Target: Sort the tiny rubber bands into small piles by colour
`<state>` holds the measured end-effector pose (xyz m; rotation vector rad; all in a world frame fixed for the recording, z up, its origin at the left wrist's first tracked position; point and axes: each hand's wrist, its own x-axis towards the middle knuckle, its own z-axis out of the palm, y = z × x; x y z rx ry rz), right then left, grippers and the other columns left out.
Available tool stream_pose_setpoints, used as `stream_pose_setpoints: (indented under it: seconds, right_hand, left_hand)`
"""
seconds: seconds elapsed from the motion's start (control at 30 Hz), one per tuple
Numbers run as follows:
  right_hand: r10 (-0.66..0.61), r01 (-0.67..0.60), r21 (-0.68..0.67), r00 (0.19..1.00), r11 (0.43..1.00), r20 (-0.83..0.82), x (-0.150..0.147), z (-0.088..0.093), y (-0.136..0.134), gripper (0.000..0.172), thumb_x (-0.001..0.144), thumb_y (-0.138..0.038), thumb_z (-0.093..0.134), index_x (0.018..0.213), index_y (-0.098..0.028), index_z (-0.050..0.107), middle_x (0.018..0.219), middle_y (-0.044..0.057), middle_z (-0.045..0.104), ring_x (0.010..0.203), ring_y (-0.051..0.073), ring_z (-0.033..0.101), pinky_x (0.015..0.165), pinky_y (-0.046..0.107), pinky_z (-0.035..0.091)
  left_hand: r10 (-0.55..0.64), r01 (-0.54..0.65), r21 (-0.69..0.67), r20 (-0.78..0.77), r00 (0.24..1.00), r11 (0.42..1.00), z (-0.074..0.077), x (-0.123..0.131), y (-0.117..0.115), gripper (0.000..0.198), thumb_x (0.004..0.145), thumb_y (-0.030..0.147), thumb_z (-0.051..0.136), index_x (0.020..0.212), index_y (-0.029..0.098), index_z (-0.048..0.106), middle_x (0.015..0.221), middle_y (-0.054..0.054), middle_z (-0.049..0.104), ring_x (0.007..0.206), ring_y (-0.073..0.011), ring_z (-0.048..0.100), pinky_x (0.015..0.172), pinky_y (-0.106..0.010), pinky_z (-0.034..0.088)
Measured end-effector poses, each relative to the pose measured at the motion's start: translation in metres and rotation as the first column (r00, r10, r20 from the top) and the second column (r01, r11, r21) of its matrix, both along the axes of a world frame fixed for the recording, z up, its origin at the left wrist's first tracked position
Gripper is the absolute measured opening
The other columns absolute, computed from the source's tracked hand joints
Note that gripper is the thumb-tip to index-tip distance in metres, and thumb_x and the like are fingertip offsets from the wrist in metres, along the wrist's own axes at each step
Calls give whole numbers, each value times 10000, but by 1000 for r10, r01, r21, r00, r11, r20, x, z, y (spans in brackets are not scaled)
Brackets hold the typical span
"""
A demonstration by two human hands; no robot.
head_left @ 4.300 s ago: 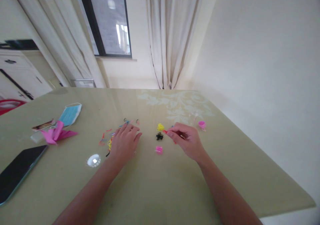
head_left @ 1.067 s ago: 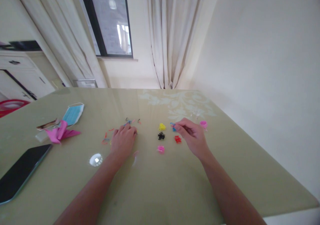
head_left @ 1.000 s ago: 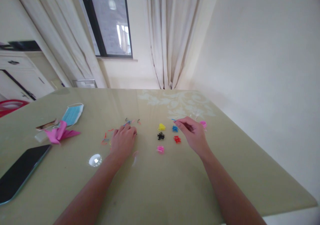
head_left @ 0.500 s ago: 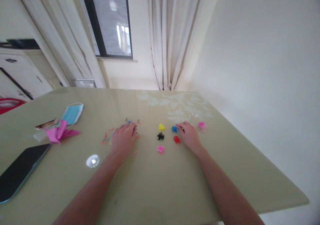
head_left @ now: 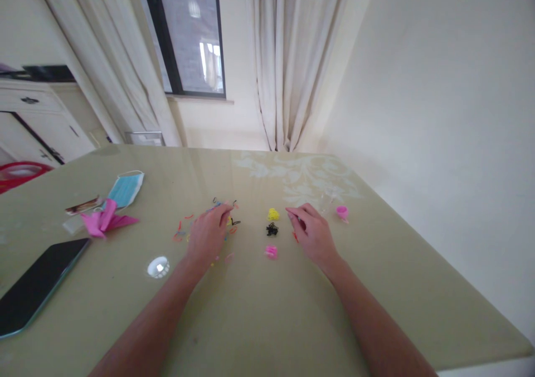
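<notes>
Small colored bands lie in piles on the table: yellow (head_left: pixel 273 214), black (head_left: pixel 272 229) and pink (head_left: pixel 271 252). My right hand (head_left: pixel 313 233) is right of the yellow and black piles, its fingers pinched together; what they hold, if anything, is too small to make out. It covers the blue pile and most of the red pile (head_left: pixel 295 237). My left hand (head_left: pixel 209 229) rests over scattered mixed bands, fingers bent and together, their tips partly hidden. Loose black bands (head_left: pixel 236 222) lie beside its fingertips, and orange bands (head_left: pixel 179 226) are to its left.
A pink ring-like item (head_left: pixel 342 212) lies to the right. On the left are a phone (head_left: pixel 42 282), a pink paper figure (head_left: pixel 106 220), a blue face mask (head_left: pixel 126 189) and a clear round piece (head_left: pixel 158 267). The table (head_left: pixel 259 321) meets the wall at right.
My right hand has moved slightly left over the blue and red piles, hiding the blue one. The left hand stays among the scattered bands, with more black bands visible beside it. The view has shifted slightly.
</notes>
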<state>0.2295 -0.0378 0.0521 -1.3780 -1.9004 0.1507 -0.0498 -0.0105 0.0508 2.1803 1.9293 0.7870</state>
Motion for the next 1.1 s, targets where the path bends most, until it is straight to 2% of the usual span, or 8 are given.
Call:
stream_pose_setpoints:
  seconds: [0.27,0.4,0.53,0.63,0.77,0.83,0.97,1.1]
  right_hand:
    - [50,-50,5,997,999,67,-14,0,-10,312,1082,-281,489,1197,-224,773,997,88,705,791,196,672,740,316,521]
    - [54,-55,22,996,998,72,-15,-1,-10,308,1088,-293,488,1187,-234,773,990,79,711,793,187,680,743,303,533]
    - [70,-74,47,995,996,75,-16,-3,-11,303,1084,-273,494,1177,-211,775,992,84,716,810,191,695,754,306,546]
    - [90,-92,50,994,994,54,-19,-4,-11,281,1075,-255,515,1158,-208,778,989,86,718,813,196,696,752,312,545]
    - [172,-171,11,984,985,-53,-26,-1,-15,226,1059,-286,585,1143,-205,779,957,71,711,719,169,650,705,301,529]
    - [224,-227,-7,965,974,-134,-31,1,-17,206,1043,-316,634,1152,-212,775,931,56,703,703,159,629,680,285,517]
    - [286,-289,18,932,957,-223,-37,6,-23,165,1031,-318,665,1087,-216,781,886,40,682,706,152,608,654,268,487]
    - [282,-283,32,925,958,-256,-37,9,-25,127,1019,-272,668,1014,-212,779,851,30,666,695,147,583,649,268,462]
  left_hand:
    - [-39,33,66,81,996,997,-8,-4,4,322,981,168,504,1160,227,765,1206,-98,803,1073,-284,763,918,-379,564]
    - [-46,39,65,106,993,997,-8,-6,6,313,958,180,518,1132,201,778,1175,-108,802,1061,-283,753,938,-389,564]
    - [-54,45,65,129,990,997,-7,-7,8,269,933,207,546,988,215,809,1135,-89,808,1024,-269,751,933,-384,569]
    - [-90,69,96,230,969,993,-6,-4,7,238,933,249,577,933,236,815,1062,-65,820,953,-250,757,896,-372,584]
    - [-289,265,117,449,846,957,-3,12,-4,200,942,299,629,985,232,812,899,-42,819,778,-206,753,741,-318,603]
    - [-395,375,147,506,767,915,-1,24,-14,190,946,322,660,1030,235,807,939,-46,822,828,-205,765,756,-311,612]
    - [-399,422,135,660,637,897,1,40,-32,243,941,310,696,1167,237,749,1014,-49,830,925,-207,795,875,-340,644]
    - [-394,440,129,704,591,889,-1,42,-37,247,920,303,747,1154,225,726,1020,-43,823,931,-201,799,898,-343,651]
